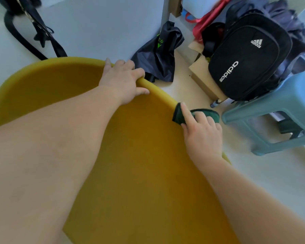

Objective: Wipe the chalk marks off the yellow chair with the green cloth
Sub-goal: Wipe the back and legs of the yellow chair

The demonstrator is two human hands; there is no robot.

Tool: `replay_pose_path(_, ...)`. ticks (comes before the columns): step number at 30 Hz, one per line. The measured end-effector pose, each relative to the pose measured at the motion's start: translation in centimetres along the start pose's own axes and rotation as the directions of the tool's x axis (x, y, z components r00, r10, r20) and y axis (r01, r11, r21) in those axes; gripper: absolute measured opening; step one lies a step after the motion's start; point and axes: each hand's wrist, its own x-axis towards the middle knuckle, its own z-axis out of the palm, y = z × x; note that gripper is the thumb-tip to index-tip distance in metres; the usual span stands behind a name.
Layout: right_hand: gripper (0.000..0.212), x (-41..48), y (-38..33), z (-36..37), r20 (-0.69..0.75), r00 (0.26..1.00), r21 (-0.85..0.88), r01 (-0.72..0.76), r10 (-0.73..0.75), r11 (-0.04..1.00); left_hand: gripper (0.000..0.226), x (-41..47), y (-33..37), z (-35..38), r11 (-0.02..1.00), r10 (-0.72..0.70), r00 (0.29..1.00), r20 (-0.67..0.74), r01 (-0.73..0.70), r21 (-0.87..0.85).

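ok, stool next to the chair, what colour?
Pale blue-green plastic stool, standing right of the yellow chair; seen in the head view.

Black backpack (248, 57), front panel: white wordmark "adidas", lower-case, running diagonally up the pocket and reading upside down from this viewpoint. Near the top of the same backpack: small white three-stripe logo with a second, smaller "adidas" under it, also inverted. Dark bag (158, 55) on the floor by the wall: bright green printed characters along a fold, creased and partly hidden; not legible. No other text, numbers or signs readable.
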Motion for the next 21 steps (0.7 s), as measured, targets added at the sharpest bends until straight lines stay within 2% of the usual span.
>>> replay_pose_path(2, 0.055, -2.3, 0.5, 0.4, -0.011, 0.99, 0.006, -0.141, 0.141, 0.99, 0.06, 0.2, -0.1, -0.2, 0.999, 0.035, 0.999, 0.02, -0.035, 0.004)
replay_pose_path(3, 0.054, -2.6, 0.4, 0.7, -0.027, 0.987, 0.008, -0.16, 0.161, 0.987, 0.061, 0.4, -0.2, -0.3, 0.998, 0.054, 0.998, 0.027, -0.054, 0.016)
replay_pose_path(7, 0.051, 0.3, 0.9, 1.4, -0.133, 0.991, -0.005, -0.034, 0.033, 0.999, 0.061, 1.0, -1.8, 0.0, 0.998, 0.044, 0.998, 0.037, -0.045, 0.044)
replay_pose_path(10, 0.051, 4.4, 1.8, 1.1, -0.098, 0.987, -0.031, 0.121, -0.123, 0.992, 0.063, -0.1, -3.7, 1.3, 0.995, -0.083, 0.996, -0.017, 0.084, 0.051)
replay_pose_path(13, 0.05, 9.4, 0.2, 0.8, -0.063, 0.964, -0.042, 0.255, -0.258, 0.966, 0.064, -2.3, -6.0, 2.0, 0.964, -0.266, 0.964, -0.023, 0.266, 0.021)
replay_pose_path(17, 0.049, 11.8, -4.8, 1.4, -0.076, 0.944, 0.019, 0.323, -0.32, 0.946, 0.062, -6.2, -9.1, 2.3, 0.9, -0.436, 0.9, 0.008, 0.436, 0.009)
replay_pose_path(21, 0.05, 12.1, -9.1, 2.0, -0.067, 0.938, 0.054, 0.343, -0.339, 0.938, 0.054, -8.8, -11.4, 2.9, 0.869, -0.493, 0.87, -0.028, 0.491, -0.064)
